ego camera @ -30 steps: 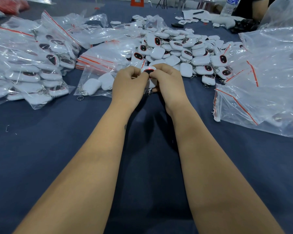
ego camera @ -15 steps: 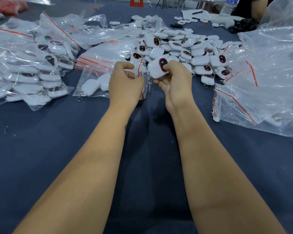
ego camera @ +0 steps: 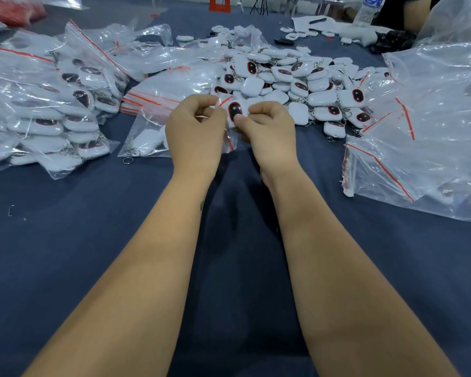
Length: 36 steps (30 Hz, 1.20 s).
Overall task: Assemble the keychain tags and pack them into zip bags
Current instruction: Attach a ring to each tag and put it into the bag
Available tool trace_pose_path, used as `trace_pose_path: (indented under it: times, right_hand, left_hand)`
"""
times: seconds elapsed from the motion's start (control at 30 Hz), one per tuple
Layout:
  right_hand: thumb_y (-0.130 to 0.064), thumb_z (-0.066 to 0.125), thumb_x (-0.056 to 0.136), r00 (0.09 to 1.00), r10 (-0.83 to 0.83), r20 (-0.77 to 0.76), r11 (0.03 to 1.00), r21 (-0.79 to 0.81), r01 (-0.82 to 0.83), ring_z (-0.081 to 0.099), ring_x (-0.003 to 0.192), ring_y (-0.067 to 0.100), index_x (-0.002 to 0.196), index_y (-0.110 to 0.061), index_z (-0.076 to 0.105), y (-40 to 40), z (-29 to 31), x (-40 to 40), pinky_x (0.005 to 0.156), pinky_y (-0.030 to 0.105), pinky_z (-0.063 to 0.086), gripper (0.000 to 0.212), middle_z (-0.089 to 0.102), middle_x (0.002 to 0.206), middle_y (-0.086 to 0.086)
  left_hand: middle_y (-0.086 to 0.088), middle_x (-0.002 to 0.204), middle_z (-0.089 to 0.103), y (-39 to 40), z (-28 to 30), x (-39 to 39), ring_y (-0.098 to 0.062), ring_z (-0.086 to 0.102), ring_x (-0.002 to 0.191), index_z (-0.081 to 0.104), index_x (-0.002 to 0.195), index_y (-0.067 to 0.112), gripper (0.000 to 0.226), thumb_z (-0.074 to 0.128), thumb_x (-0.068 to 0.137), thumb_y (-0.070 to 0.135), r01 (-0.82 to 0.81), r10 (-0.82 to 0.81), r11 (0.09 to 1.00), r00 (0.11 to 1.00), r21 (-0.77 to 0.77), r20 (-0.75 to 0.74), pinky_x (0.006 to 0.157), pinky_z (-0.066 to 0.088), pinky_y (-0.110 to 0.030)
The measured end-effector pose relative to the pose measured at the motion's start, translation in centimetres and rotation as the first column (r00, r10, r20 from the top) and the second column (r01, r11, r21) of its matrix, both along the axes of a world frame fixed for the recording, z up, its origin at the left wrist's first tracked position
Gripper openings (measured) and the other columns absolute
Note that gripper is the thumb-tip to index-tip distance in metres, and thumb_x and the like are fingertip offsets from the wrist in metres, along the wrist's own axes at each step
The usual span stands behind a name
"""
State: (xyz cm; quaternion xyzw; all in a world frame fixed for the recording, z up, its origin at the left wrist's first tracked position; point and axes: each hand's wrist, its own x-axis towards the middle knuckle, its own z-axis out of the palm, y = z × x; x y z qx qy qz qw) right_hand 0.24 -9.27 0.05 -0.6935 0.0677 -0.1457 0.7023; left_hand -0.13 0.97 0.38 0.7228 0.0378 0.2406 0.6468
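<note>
Pinching a small zip bag (ego camera: 227, 137) at its mouth, the left hand (ego camera: 195, 131) has its fingers curled on the plastic, while the right hand (ego camera: 269, 129) grips a white tag (ego camera: 235, 111) with a dark oval face, held at the bag's opening above the middle of the blue table (ego camera: 65, 240). Loose tags (ego camera: 291, 77) are heaped toward the far edge. Filled bags (ego camera: 46, 110) lie at the left edge, empty bags (ego camera: 430, 137) at the right.

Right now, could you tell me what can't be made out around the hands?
Head view only:
- Zip bag mouth: hidden behind left hand.
- Keychain tag ring: covered by right hand.
- Whether the tag is inside the bag: clear film, too blurred.
</note>
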Motion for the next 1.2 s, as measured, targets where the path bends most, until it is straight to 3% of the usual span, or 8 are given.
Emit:
trace_pose_path:
  times: [0.23,0.43,0.5,0.67,0.8,0.93,1.07,1.2]
  right_hand:
    - [-0.012,0.057,0.092,0.983,0.176,-0.057,0.765,-0.62,-0.173,0.05,0.121,0.03,0.097,-0.019,0.072,1.0,-0.7,0.7,0.102,0.047,0.041,0.018,0.059,0.122,0.01]
    - [-0.006,0.053,0.09,0.994,0.09,0.055,0.918,-0.391,-0.062,0.058,0.093,0.004,0.1,-0.023,0.071,0.5,-0.4,0.2,0.088,0.023,0.049,0.027,0.065,0.106,-0.003]
    - [-0.007,0.051,0.088,0.998,-0.053,0.035,0.931,-0.36,0.062,0.059,0.101,0.014,0.109,-0.02,0.07,-0.4,-0.1,0.6,0.096,0.033,0.049,0.031,0.066,0.114,0.002]
    - [-0.014,0.047,0.088,0.939,-0.343,-0.004,0.824,-0.482,0.299,0.05,0.123,0.026,0.124,-0.018,0.064,-4.3,1.0,2.4,0.105,0.037,0.041,0.039,0.058,0.13,0.006]
    - [-0.015,0.048,0.089,0.882,-0.464,0.087,0.684,-0.598,0.418,0.031,0.137,0.026,0.139,-0.016,0.049,-7.3,2.0,4.2,0.111,0.029,0.024,0.05,0.037,0.149,0.007]
    - [-0.03,0.049,0.091,0.878,-0.472,-0.075,0.669,-0.679,0.302,0.016,0.148,0.029,0.155,-0.023,0.021,-8.6,2.5,6.8,0.12,0.046,0.012,0.07,0.015,0.163,0.007]
    - [-0.043,0.049,0.085,0.877,-0.37,-0.306,0.613,-0.79,-0.017,-0.003,0.15,0.035,0.155,-0.034,0.015,-7.9,1.7,7.9,0.118,0.057,-0.003,0.079,-0.002,0.165,0.008]
    - [-0.045,0.053,0.082,0.923,-0.304,-0.236,0.483,-0.873,-0.064,0.001,0.148,0.042,0.153,-0.04,0.014,-5.8,0.0,7.1,0.115,0.059,0.0,0.081,-0.003,0.164,0.009]
  left_hand:
    - [0.007,0.086,0.067,-0.2,-0.1,-0.2,-0.012,0.064,0.083,0.07,0.096,0.022,0.018,0.062,0.084,0.011,0.041,-0.044,0.998,0.998,0.051,0.045,0.08,0.054,-0.028]
    - [0.012,0.069,0.053,-0.1,-0.6,0.0,0.008,0.051,0.055,0.057,0.104,0.023,0.024,0.054,0.085,0.007,0.041,-0.042,0.994,0.999,0.098,0.007,0.054,0.038,-0.007]
    - [0.011,0.068,0.05,-0.2,-0.5,-0.1,0.006,0.047,0.055,0.054,0.1,0.025,0.023,0.052,0.086,0.007,0.013,-0.013,0.993,1.0,0.116,-0.003,0.054,0.037,-0.01]
    - [0.005,0.084,0.047,1.1,1.1,0.3,0.003,0.042,0.066,0.049,0.09,0.022,0.027,0.042,0.087,-0.003,-0.305,0.399,0.901,0.861,-0.31,0.314,0.067,0.036,-0.012]
    - [-0.002,0.098,0.047,0.7,0.4,0.7,-0.001,0.044,0.077,0.051,0.092,0.021,0.019,0.043,0.087,0.004,-0.287,0.245,0.957,0.873,0.038,0.422,0.072,0.036,-0.016]
    - [0.01,0.099,0.045,-0.2,-1.1,1.5,-0.01,0.049,0.078,0.059,0.092,0.027,0.018,0.047,0.089,0.013,-0.045,0.005,0.884,0.996,0.465,0.086,0.06,0.033,-0.02]
    - [0.009,0.098,0.049,0.1,-1.3,2.2,-0.01,0.047,0.079,0.06,0.089,0.029,0.021,0.045,0.09,0.014,-0.019,0.053,0.864,0.997,0.503,-0.053,0.057,0.028,-0.02]
    - [0.002,0.097,0.055,-0.1,-1.0,1.9,-0.014,0.052,0.077,0.059,0.082,0.025,0.023,0.045,0.086,0.007,-0.012,0.019,0.862,1.0,0.507,-0.009,0.062,0.032,-0.018]
